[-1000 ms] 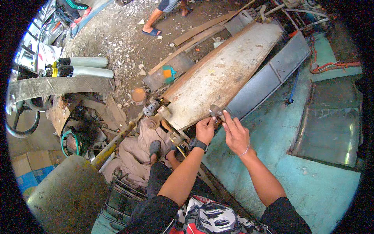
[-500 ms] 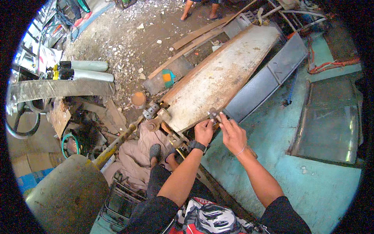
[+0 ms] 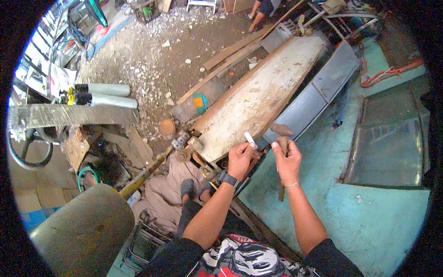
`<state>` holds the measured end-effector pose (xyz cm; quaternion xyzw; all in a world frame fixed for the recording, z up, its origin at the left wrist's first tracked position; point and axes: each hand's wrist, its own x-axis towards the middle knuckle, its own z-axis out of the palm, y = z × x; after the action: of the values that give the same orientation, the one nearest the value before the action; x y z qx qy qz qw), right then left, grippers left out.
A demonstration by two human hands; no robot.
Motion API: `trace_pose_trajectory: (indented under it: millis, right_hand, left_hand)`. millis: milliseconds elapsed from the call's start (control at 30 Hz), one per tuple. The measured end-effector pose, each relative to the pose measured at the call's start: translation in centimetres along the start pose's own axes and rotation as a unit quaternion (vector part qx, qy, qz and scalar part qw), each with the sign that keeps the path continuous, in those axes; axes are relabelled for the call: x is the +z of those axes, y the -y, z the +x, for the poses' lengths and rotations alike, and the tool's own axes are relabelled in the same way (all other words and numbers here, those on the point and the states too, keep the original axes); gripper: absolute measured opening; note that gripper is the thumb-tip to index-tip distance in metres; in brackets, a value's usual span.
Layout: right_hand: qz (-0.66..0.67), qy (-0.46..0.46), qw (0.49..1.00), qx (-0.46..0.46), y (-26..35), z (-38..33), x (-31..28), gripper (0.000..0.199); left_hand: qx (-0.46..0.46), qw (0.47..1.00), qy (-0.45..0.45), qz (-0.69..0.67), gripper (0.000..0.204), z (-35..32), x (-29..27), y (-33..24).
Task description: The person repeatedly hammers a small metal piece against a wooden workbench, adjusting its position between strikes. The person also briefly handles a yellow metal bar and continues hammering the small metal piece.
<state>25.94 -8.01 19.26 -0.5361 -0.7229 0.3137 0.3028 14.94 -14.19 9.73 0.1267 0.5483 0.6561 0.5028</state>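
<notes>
My left hand (image 3: pixel 240 159) is closed in a pinch on a small pale flat strip (image 3: pixel 249 137), which sticks up from the fingertips over the near end of a worn white board (image 3: pixel 258 99). My right hand (image 3: pixel 288 159) grips a hammer (image 3: pixel 282 129). Its brownish head is above the fingers and its handle slants down below the palm. The hammer is apart from the strip. Just beyond both hands runs a long grey sheet-metal panel (image 3: pixel 318 90) with a crosswise seam, lying along the board's right side.
A turquoise panel (image 3: pixel 314 221) with a window pane (image 3: pixel 387 143) lies at right. Two pale cylinders (image 3: pixel 108 99) and a steering wheel (image 3: pixel 30 152) are at left, with a large drum-like cylinder (image 3: pixel 83 231) nearer. Another person's legs (image 3: pixel 258 16) show at the far side.
My hands have moved apart; the right hand has shifted right with the hammer, whose head and handle now show plainly. The pale strip now shows in my left fingers. The view has tilted slightly.
</notes>
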Motion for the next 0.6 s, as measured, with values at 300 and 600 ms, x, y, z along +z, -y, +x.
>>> trace_pose_trajectory:
  millis: [300, 600]
  right_hand:
    - [0.325, 0.122, 0.928, 0.137, 7.3, -0.9, -3.9, 0.031]
    - [0.55, 0.238, 0.791, 0.122, 11.4, -1.5, -8.4, 0.021]
  left_hand:
    - [0.132, 0.986, 0.008, 0.102, 0.029, -4.9, 3.5, -11.6]
    - [0.196, 0.967, 0.15, 0.068, 0.025, -10.3, 1.8, -18.4]
